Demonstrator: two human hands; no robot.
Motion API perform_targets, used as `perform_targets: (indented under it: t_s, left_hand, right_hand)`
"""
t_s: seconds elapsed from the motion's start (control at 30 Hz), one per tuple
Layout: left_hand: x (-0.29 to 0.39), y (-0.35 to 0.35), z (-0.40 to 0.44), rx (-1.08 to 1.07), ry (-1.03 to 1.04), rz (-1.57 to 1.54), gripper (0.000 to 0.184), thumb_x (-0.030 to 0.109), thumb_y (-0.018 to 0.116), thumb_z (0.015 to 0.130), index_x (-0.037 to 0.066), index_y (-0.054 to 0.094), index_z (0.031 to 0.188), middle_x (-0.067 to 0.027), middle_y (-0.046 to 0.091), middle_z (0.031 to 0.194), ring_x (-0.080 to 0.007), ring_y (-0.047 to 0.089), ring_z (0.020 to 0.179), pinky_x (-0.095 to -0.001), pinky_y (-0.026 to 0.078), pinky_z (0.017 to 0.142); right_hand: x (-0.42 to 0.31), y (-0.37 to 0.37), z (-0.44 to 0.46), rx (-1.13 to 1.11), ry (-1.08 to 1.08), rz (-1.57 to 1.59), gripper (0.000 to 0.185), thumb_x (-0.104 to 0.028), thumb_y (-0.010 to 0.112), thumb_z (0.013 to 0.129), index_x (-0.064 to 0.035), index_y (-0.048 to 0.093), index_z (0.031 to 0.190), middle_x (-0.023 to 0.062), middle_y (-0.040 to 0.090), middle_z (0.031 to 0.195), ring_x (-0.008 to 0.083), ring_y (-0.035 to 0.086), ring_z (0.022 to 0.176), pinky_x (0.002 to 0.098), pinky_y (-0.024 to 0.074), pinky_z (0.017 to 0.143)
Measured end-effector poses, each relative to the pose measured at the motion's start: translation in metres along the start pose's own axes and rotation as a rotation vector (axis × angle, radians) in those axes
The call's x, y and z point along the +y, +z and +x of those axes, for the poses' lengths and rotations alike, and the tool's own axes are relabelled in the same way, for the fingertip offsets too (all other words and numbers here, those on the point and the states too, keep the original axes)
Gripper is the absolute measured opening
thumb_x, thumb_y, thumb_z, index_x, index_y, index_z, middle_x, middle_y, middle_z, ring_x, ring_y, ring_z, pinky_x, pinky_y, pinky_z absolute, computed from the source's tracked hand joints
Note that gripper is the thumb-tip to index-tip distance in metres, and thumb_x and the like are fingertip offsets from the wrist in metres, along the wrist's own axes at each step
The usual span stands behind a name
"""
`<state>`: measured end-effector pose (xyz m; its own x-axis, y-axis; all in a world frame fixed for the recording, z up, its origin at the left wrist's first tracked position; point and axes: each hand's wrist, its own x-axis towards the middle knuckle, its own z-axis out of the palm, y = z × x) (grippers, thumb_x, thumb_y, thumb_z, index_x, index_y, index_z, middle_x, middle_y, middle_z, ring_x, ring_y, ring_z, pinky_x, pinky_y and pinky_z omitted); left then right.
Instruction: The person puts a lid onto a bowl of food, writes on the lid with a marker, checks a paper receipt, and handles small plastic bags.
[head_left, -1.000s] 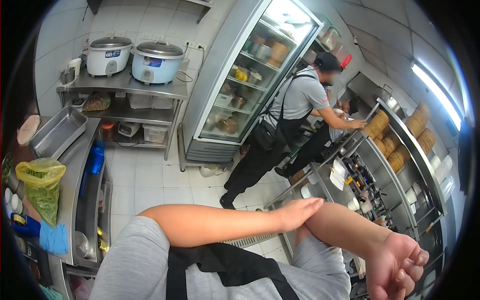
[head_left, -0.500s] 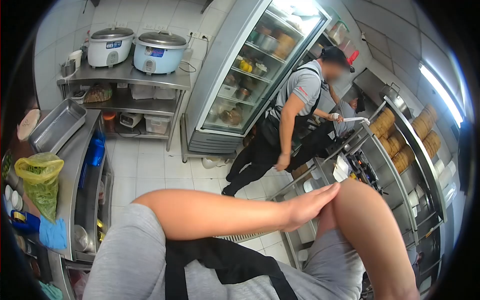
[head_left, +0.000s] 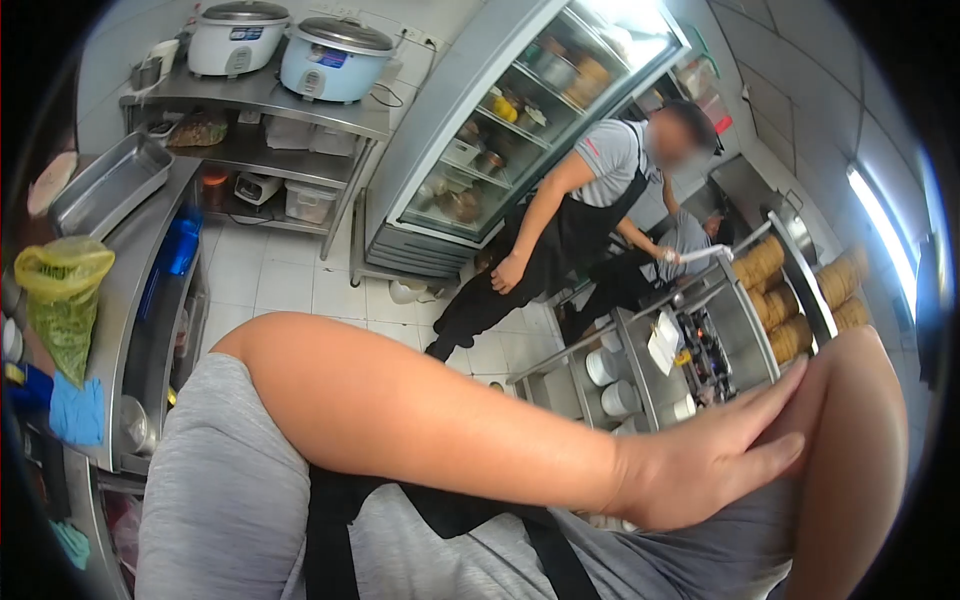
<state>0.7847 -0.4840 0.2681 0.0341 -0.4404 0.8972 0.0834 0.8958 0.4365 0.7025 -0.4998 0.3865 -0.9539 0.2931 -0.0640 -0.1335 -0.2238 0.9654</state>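
Note:
My left arm reaches across my grey shirt and black apron straps. At its end, my left hand [head_left: 710, 455] lies against my bent right arm [head_left: 862, 440], near the elbow, with its fingers stretched out and apart. No object shows in it. The right forearm runs down to the bottom right edge, and my right hand is outside the frame.
At left are a steel counter [head_left: 145, 240], a metal tray [head_left: 112, 188], a yellow bag of greens [head_left: 62, 300] and a blue cloth [head_left: 77, 410]. Rice cookers [head_left: 335, 62], a glass-door fridge [head_left: 500, 130], a co-worker [head_left: 590, 190], another person [head_left: 690, 235] and steamer baskets [head_left: 775, 300] stand beyond.
My left hand has moved right with my right elbow, its fingers now spread. The right hand has left view. The nearer co-worker's arm has dropped from the rack, and one hand holds a white cloth.

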Motion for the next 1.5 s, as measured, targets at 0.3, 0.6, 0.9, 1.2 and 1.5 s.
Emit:
perform_targets:
  t_s: [0.3,0.6,0.9,1.2,1.5]
  left_hand:
    - [0.004,0.025,-0.044,-0.113,-0.251,0.026,0.071,0.043,0.029,0.097,-0.010,0.009,0.139,-0.0276,0.023,0.143,-0.0302,0.020,0.136,-0.0306,0.017,0.110]
    - [0.026,0.040,-0.055,-0.148,-0.116,0.006,0.073,0.043,0.030,0.097,-0.009,0.003,0.140,-0.0260,0.013,0.147,-0.0294,0.010,0.139,-0.0313,0.012,0.111]
    - [0.042,0.040,-0.063,-0.184,-0.098,-0.005,0.073,0.041,0.032,0.097,-0.008,0.000,0.140,-0.0255,0.011,0.147,-0.0280,0.009,0.139,-0.0304,0.011,0.111]
    - [0.039,0.036,-0.062,-0.179,-0.098,-0.038,0.074,0.044,0.031,0.097,-0.007,0.000,0.141,-0.0239,0.013,0.147,-0.0272,0.011,0.139,-0.0298,0.012,0.111]
    - [0.033,0.037,-0.060,-0.171,-0.104,-0.019,0.074,0.046,0.029,0.097,-0.008,0.001,0.140,-0.0239,0.013,0.147,-0.0273,0.010,0.139,-0.0293,0.011,0.111]
  right_hand:
    - [-0.002,0.010,0.000,0.144,-0.051,0.046,0.025,-0.032,0.040,0.095,-0.0179,0.047,0.076,-0.0104,0.040,0.059,0.0049,0.040,0.048,0.0236,0.0429,0.054]
    - [-0.007,0.019,-0.016,0.207,-0.131,0.041,0.025,-0.032,0.039,0.095,-0.0177,0.047,0.077,-0.0101,0.041,0.059,0.0050,0.040,0.048,0.0235,0.0429,0.054]
    - [-0.010,0.019,-0.016,0.257,-0.191,0.049,0.025,-0.032,0.039,0.096,-0.0175,0.047,0.077,-0.0098,0.041,0.060,0.0051,0.040,0.048,0.0234,0.0428,0.053]
    - [-0.007,0.020,-0.022,0.271,-0.177,0.066,0.025,-0.032,0.039,0.096,-0.0172,0.047,0.078,-0.0094,0.041,0.060,0.0052,0.040,0.048,0.0233,0.0427,0.053]
    - [-0.005,0.019,-0.029,0.279,-0.146,0.082,0.025,-0.032,0.038,0.096,-0.0170,0.046,0.078,-0.0091,0.041,0.060,0.0053,0.041,0.048,0.0232,0.0426,0.053]
